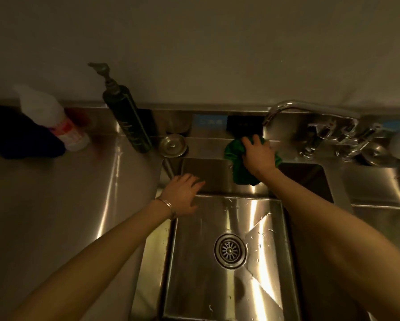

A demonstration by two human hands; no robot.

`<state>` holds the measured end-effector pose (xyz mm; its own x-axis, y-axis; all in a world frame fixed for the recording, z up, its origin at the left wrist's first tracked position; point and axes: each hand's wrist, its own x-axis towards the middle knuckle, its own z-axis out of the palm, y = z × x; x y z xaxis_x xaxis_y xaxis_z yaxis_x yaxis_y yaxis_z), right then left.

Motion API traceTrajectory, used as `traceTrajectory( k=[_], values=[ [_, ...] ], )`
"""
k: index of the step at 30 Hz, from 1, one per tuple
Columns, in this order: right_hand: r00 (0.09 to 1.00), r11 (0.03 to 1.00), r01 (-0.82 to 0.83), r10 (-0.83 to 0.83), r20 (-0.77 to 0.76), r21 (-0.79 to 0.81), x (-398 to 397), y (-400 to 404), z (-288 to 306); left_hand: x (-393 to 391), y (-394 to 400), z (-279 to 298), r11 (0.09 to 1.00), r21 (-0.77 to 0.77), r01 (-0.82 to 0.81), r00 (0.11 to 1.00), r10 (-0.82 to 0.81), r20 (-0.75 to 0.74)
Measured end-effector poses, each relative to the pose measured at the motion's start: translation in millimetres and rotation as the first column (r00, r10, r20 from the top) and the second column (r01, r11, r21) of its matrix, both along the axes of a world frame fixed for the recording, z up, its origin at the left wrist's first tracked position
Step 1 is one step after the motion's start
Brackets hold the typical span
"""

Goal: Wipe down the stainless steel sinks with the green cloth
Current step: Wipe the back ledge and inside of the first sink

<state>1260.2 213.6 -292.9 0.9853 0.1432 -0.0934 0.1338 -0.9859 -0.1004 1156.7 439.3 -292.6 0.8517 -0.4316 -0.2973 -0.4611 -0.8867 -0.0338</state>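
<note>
The green cloth (237, 166) is lying on the back ledge of the sink (220, 286), draping over its rear wall, under the right hand (260, 155), whose fingers are pressing down on it, spread rather than clenched, as far as the dim light shows. The left hand (182, 195) is resting released on the basin's left rim. To wipe well, the cloth should be kept flat and drawn along the ledge in overlapping strokes, working around the faucet (294, 110). The basin is holding only water droplets around its drain (229, 250).
</note>
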Motion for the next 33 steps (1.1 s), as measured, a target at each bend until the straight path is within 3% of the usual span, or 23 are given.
traceTrajectory(
  k=[6, 11, 14, 17, 20, 24, 29, 33],
  values=[
    [0.948, 0.946, -0.32, 0.319, -0.022, -0.052, -16.5, 7.1, 0.5, -7.9, 54.0, -17.3, 0.99, -0.089, 0.11, 0.986, -0.098, 0.135],
    [0.991, 0.993, -0.12, 0.119, -0.057, -0.01, 1.3, 44.2, 10.8, -12.7, 62.9, -24.0, 0.982, -0.11, 0.153, 0.985, -0.142, 0.103],
    [0.967, 0.963, -0.255, 0.254, -0.029, -0.081, -10.5, 70.0, 8.5, -12.8, 67.9, -24.7, 0.98, -0.101, 0.174, 0.982, -0.165, 0.087],
    [0.881, 0.871, -0.461, 0.472, 0.033, -0.17, -38.8, 59.7, -3.7, -14.6, 72.1, -18.9, 0.978, -0.079, 0.192, 0.981, -0.188, 0.05],
    [0.886, 0.869, -0.454, 0.464, 0.0, -0.197, -63.7, 37.0, -22.0, -9.4, 78.4, -15.3, 0.974, -0.069, 0.214, 0.974, -0.207, 0.093],
    [0.926, 0.928, -0.364, 0.352, -0.135, -0.08, -92.1, 25.3, -55.1, -2.1, 90.4, -20.4, 0.989, -0.046, 0.141, 0.984, -0.136, 0.112],
    [0.899, 0.939, -0.343, 0.335, -0.282, 0.023, -112.4, 48.2, -94.7, -3.8, 90.2, -29.0, 0.995, -0.076, 0.061, 0.996, -0.056, 0.064],
    [0.944, 0.93, -0.108, 0.207, -0.258, 0.352, -122.5, 88.9, -114.7, -1.4, 88.1, -35.1, 0.991, -0.131, -0.001, 0.996, 0.013, 0.089]
  ],
)
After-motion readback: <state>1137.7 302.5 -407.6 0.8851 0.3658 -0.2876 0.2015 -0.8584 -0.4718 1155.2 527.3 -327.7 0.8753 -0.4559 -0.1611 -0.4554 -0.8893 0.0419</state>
